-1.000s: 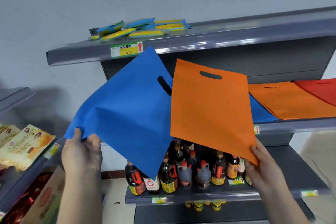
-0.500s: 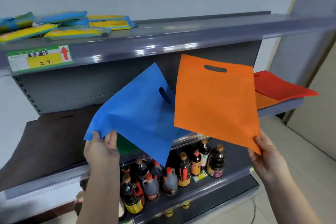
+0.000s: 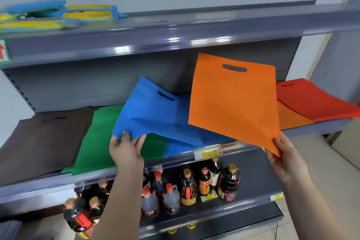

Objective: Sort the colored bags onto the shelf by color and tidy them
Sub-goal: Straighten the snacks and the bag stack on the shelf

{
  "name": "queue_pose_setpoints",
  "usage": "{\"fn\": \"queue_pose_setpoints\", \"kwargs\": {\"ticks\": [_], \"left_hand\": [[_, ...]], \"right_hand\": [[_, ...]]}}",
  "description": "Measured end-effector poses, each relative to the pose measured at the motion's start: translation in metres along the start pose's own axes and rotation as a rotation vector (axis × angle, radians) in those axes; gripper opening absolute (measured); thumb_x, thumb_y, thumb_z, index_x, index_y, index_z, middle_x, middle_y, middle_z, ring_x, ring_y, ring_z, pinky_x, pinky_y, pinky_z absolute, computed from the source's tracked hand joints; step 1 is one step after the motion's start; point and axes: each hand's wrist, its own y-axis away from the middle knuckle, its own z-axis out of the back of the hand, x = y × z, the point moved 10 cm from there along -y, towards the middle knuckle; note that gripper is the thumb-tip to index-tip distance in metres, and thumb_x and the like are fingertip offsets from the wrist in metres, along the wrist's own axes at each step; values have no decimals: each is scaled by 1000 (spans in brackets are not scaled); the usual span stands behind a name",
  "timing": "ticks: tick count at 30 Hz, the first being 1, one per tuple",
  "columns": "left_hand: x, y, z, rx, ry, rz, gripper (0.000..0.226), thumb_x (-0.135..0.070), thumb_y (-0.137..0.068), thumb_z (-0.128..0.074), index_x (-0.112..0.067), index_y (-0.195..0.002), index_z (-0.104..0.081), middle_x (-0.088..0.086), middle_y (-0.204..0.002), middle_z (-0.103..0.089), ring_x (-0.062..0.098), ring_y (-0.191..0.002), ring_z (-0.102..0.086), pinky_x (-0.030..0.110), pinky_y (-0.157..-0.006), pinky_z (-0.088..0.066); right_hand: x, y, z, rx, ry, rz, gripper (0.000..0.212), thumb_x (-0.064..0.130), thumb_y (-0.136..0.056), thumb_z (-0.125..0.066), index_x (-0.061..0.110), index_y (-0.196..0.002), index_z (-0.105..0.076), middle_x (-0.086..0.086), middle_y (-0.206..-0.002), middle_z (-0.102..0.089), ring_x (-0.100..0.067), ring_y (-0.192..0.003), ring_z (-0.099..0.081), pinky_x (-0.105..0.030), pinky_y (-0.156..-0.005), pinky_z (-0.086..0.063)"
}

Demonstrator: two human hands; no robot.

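The left hand [image 3: 126, 152] pinches the lower corner of the blue bag [image 3: 155, 115], which now lies lower and flatter than half a second ago, its far end resting over the middle shelf [image 3: 243, 147] instead of standing up in the air. The right hand [image 3: 286, 160] grips the bottom corner of the orange bag [image 3: 233, 103], held upright above that grip much as before. Beyond the left grip a green bag [image 3: 97, 142] and a brown bag [image 3: 42, 142] have come into full view; beyond the right grip lie an orange pile [image 3: 290, 119] and red bags [image 3: 315, 101].
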Motion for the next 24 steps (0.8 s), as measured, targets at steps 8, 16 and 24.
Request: {"fn": "queue_pose_setpoints", "kwargs": {"ticks": [8,16,24], "left_hand": [[48,33,-47,52,-331,-81,23,3,-95,-47,-17,-85,-53,8,-103,-62,27,-98,-61,20,-60,-57],[82,47,-68,45,-549,-28,6,4,-93,-50,-1,-95,-53,10,-95,-58,31,-99,-57,29,-67,-54],[61,58,-144,70,-1379,-624,49,-19,-91,-60,-3,-135,-47,15,-138,-49,35,-126,-42,42,-102,-36]], "right_hand": [[31,-67,19,59,130,-89,36,2,-100,-31,20,-102,-61,10,-76,-73,-1,-61,-66,-13,-49,-50],[58,-106,32,74,148,-135,41,3,-99,-35,21,-92,-71,8,-82,-74,-3,-71,-69,-15,-57,-54],[68,-138,38,15,221,-126,31,5,-98,-40,23,-102,-65,8,-87,-74,-7,-76,-69,-21,-55,-55]]}}
